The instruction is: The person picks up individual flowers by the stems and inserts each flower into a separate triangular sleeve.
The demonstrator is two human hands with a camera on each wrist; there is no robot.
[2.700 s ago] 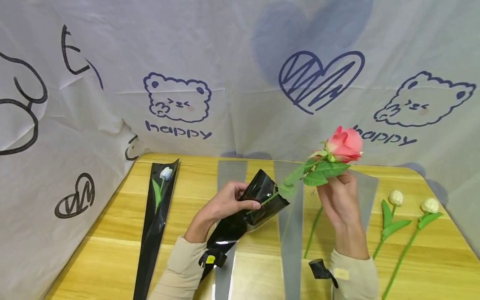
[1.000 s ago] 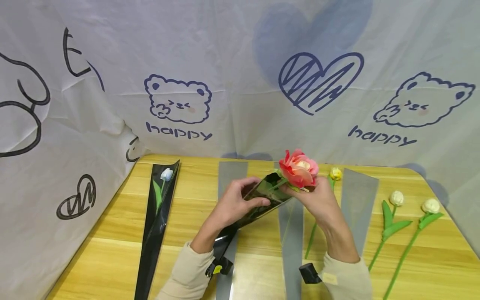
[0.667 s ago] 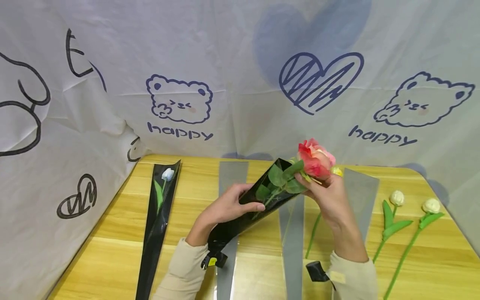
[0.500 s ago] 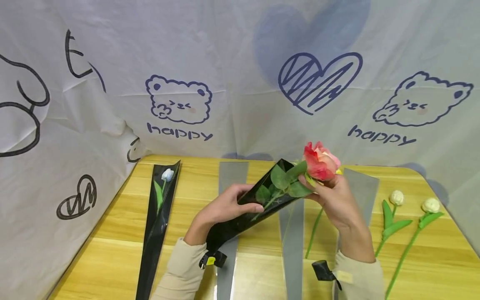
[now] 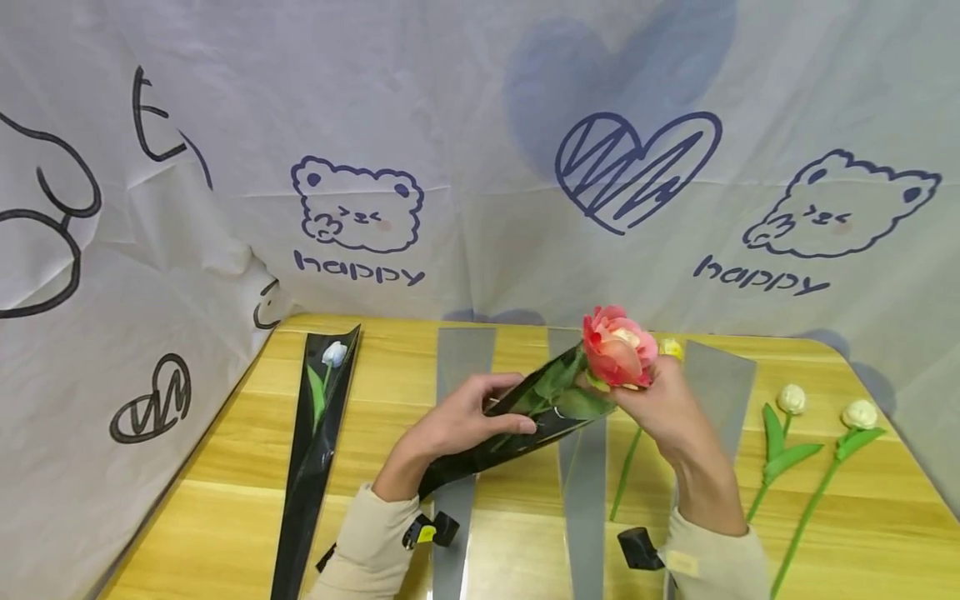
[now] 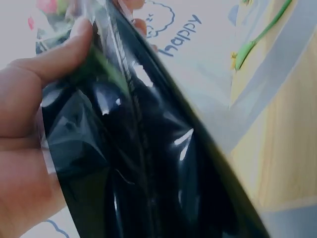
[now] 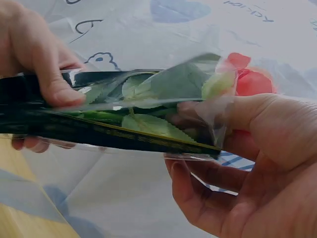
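Note:
A black flower sleeve with a clear front (image 5: 487,457) slants up to the right over the table. My left hand (image 5: 453,427) grips it around the middle, thumb on the clear side and fingers behind. The pink rose (image 5: 617,348) has its stem and green leaves (image 7: 158,130) inside the sleeve, while its bloom sticks out of the mouth. My right hand (image 5: 670,417) holds the rose just below the bloom. In the right wrist view its thumb and index finger reach into the mouth, behind the clear film.
On the left lies another black sleeve (image 5: 306,475) holding a white-blue tulip (image 5: 333,354). Grey-edged clear sleeves (image 5: 583,500) lie flat in the middle. A yellow flower (image 5: 670,348) is partly behind my right hand. Two white tulips (image 5: 791,399) lie at the right. A printed cloth (image 5: 495,250) hangs behind.
The rose has gone from above the sleeve's mouth to having its stem and leaves inside it. My right hand has moved left and down with it; the left hand keeps its grip.

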